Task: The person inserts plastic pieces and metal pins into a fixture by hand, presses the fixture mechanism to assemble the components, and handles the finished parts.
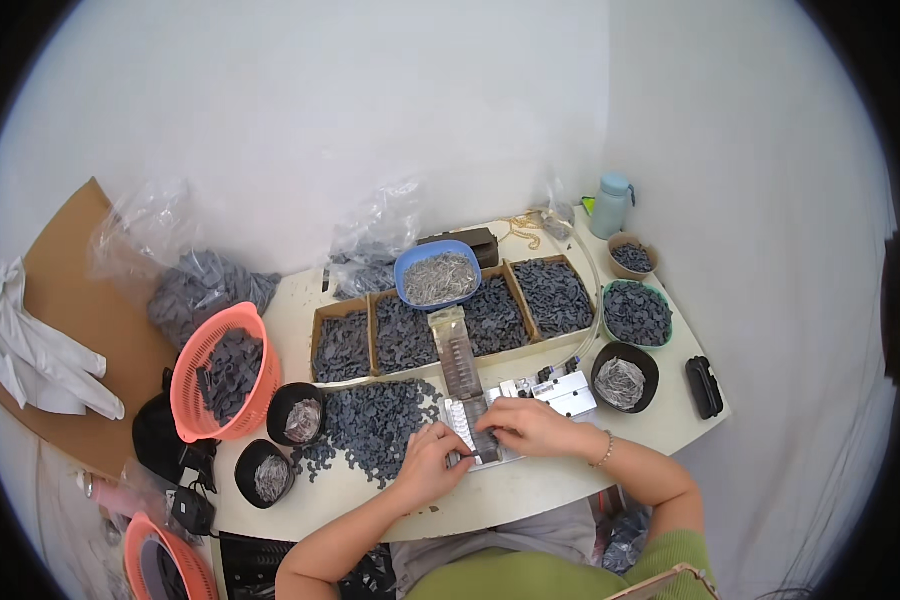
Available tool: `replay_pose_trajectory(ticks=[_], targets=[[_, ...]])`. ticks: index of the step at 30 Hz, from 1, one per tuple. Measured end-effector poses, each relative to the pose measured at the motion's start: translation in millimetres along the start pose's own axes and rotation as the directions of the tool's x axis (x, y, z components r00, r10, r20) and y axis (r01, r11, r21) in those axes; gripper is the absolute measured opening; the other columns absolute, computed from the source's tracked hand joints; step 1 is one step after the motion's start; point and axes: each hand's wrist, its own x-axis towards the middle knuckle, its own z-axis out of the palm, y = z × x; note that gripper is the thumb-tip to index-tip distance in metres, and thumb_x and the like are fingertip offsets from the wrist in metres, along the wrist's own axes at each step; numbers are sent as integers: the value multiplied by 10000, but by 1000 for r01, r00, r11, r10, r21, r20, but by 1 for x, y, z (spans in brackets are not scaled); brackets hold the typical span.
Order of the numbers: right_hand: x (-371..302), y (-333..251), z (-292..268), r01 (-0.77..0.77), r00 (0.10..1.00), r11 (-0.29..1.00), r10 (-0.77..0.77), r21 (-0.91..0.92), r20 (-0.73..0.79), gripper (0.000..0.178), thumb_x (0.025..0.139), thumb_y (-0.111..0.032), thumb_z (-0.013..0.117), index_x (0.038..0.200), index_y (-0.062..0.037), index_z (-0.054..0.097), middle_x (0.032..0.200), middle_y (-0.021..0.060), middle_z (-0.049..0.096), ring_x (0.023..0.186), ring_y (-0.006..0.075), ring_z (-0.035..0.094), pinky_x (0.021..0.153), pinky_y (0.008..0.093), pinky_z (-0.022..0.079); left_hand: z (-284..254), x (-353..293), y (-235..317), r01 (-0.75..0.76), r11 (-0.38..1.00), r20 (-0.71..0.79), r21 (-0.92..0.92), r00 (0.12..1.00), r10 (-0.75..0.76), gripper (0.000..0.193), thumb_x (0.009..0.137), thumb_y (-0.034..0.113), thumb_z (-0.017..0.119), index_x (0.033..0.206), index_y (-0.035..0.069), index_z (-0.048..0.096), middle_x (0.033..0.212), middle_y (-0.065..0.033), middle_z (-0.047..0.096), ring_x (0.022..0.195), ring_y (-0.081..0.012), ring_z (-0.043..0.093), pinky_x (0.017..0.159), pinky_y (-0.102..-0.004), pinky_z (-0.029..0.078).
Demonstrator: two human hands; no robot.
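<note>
Both of my hands work at a small metal fixture point(460, 423) near the front edge of the table. My left hand point(430, 465) is at its left side, thumb and fingertips pinched by a small dark piece point(486, 456); what they grip is too small to make out. My right hand point(535, 428) reaches over the fixture from the right, its fingers bent down and closed, with anything in them hidden. A clear upright chute point(457, 352) rises behind the fixture. Just right of it is a white and silver block point(567, 394) with tube fittings.
Small grey parts point(375, 425) lie heaped left of my hands. Behind stands a divided cardboard box point(373, 350) of grey parts, with a blue tray point(406, 283) of metal pins on it. Black bowls point(250, 468) and an orange basket point(185, 395) flank the left, a black bowl point(645, 360) the right.
</note>
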Motion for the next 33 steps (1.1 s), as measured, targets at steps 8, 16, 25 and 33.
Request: replay_pose_trajectory(ticks=[8, 16, 25, 33], targets=[[8, -4, 27, 74, 992, 967, -96, -242, -79, 183, 763, -71, 611, 946, -80, 607, 828, 66, 582, 803, 262, 604, 684, 375, 502, 0, -8, 17, -188, 881, 9, 435, 979, 204, 118, 714, 174, 700, 803, 100, 678, 840, -48, 564, 890, -223, 539, 792, -387, 396], [-14, -30, 49, 341, 926, 672, -360, -658, 113, 302, 749, -139, 566, 1008, 15, 574, 1072, 185, 604, 920, 266, 611, 791, 334, 508, -40, -23, 5, -213, 945, -40, 249, 973, 229, 210, 676, 133, 753, 872, 101, 688, 884, -56, 589, 875, -261, 555, 763, -371, 427], [-20, -42, 50, 356, 918, 551, -357, -754, 172, 341, 787, -149, 516, 1068, 43, 542, 1088, 273, 583, 979, 339, 600, 872, 369, 482, -81, 78, -63, -1, 857, -312, 516, 931, 189, 113, 744, 108, 692, 819, 41, 641, 848, -96, 586, 851, -297, 554, 741, -404, 444], [-7, -19, 17, -15, 980, 989, 44, -149, 192, 276, 796, -93, 556, 1069, -75, 592, 961, 118, 646, 944, 300, 621, 729, 430, 521, -73, 109, -70, 87, 767, -220, 636, 973, 73, 140, 717, 124, 695, 826, 60, 633, 872, -101, 606, 891, -282, 563, 741, -401, 431]])
